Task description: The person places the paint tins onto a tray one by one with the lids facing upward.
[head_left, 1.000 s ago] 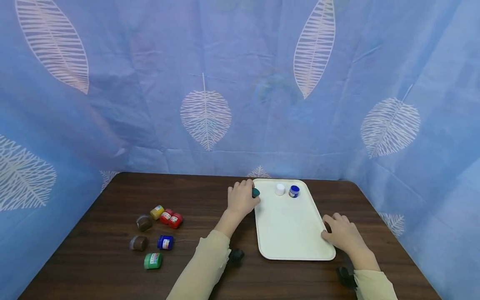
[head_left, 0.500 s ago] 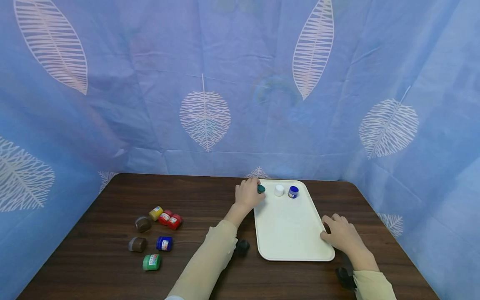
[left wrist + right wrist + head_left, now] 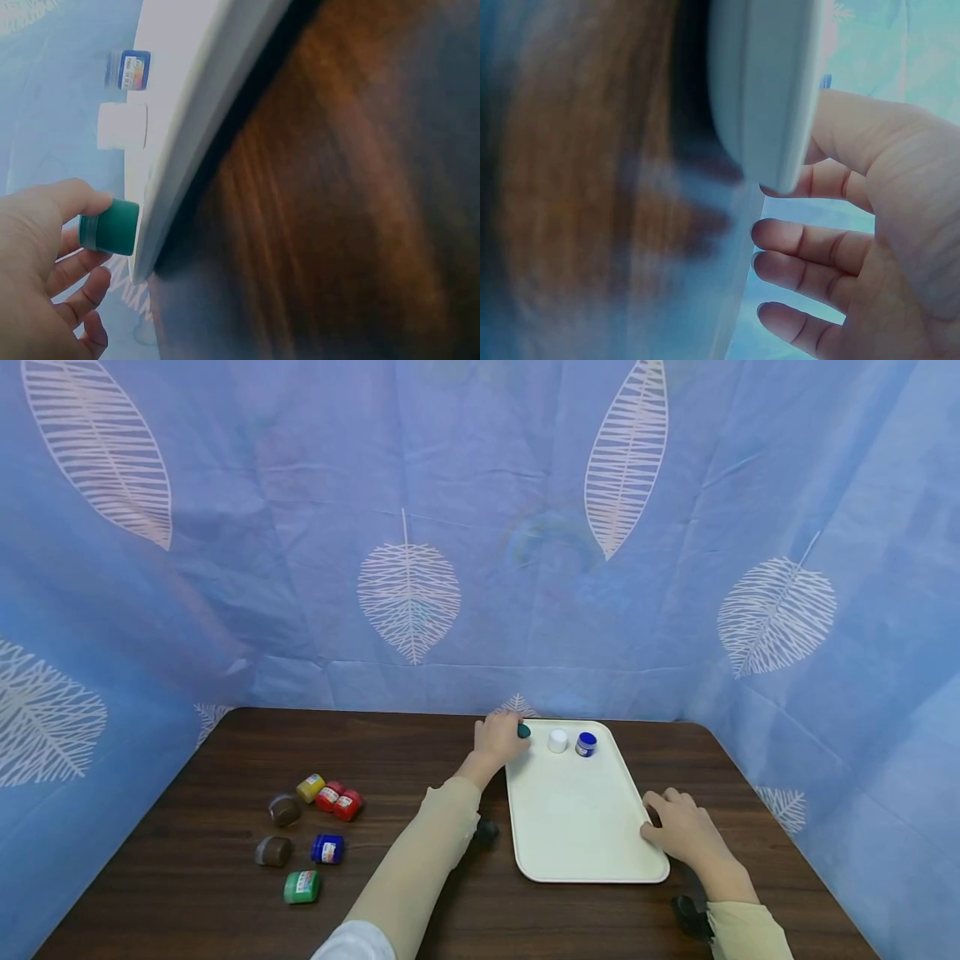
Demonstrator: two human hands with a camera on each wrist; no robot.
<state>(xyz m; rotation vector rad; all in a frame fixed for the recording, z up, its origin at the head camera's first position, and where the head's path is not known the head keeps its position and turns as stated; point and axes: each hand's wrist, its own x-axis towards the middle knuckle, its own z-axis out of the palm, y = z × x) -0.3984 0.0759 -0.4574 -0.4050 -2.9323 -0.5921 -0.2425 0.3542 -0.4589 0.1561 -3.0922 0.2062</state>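
Over the far left corner of the cream tray (image 3: 585, 827), my left hand (image 3: 497, 739) pinches a green paint jar (image 3: 116, 227) between thumb and fingers. In the left wrist view, the jar overlaps the tray's end, and the other fingers curl loosely below it. Right of it on the tray stand a white jar (image 3: 557, 741) and a blue-lidded paint jar (image 3: 586, 743), both upright in a row. My right hand (image 3: 682, 827) holds the tray's right edge near the front corner, thumb over the rim and index finger outside; the remaining fingers are spread beside it.
On the left of the dark wooden table (image 3: 187, 893) lie several paint jars: a yellow jar (image 3: 311, 788), red jars (image 3: 347, 806), brown jars (image 3: 273, 852), a blue jar (image 3: 327, 849) and a green jar (image 3: 302, 887). A blue leaf-print cloth (image 3: 480, 610) hangs behind.
My left hand has moved right and slightly away, bringing the green paint jar from the tray's left edge over its far left corner. The right hand stays in place on the tray.
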